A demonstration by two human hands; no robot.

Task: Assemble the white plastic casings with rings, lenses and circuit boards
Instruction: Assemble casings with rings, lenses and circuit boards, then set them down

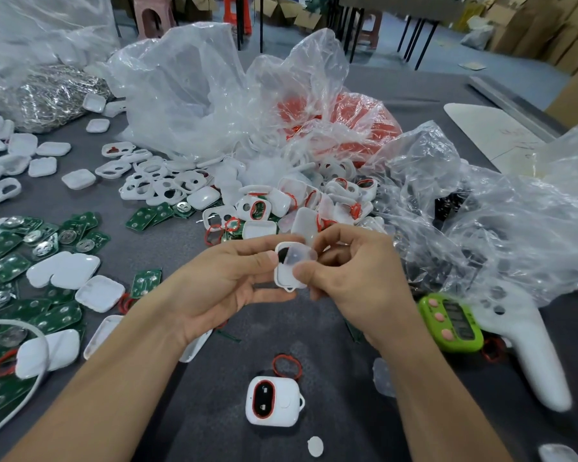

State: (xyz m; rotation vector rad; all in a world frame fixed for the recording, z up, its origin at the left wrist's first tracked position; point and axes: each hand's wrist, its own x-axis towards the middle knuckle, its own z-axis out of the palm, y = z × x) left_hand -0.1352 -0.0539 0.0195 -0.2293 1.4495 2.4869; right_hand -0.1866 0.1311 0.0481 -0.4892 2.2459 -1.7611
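Note:
Above the middle of the table my left hand [234,278] holds a white plastic casing [286,273] by its left edge, thumb on top. My right hand [344,268] pinches a translucent lens [301,255] and sets it against the casing's upper opening, where a dark hole shows. A finished casing with a red ring [273,400] lies near the front edge. A loose red ring [287,365] lies just behind it. Green circuit boards [30,261] are spread over the left side. A pile of empty white casings [167,185] sits behind my hands.
Crumpled clear plastic bags [214,91] fill the back and right; one holds red rings [347,121]. A green timer [452,323] and a white handle-shaped device [528,345] lie at the right. White casing backs [64,268] and a white cable [30,378] lie at the left.

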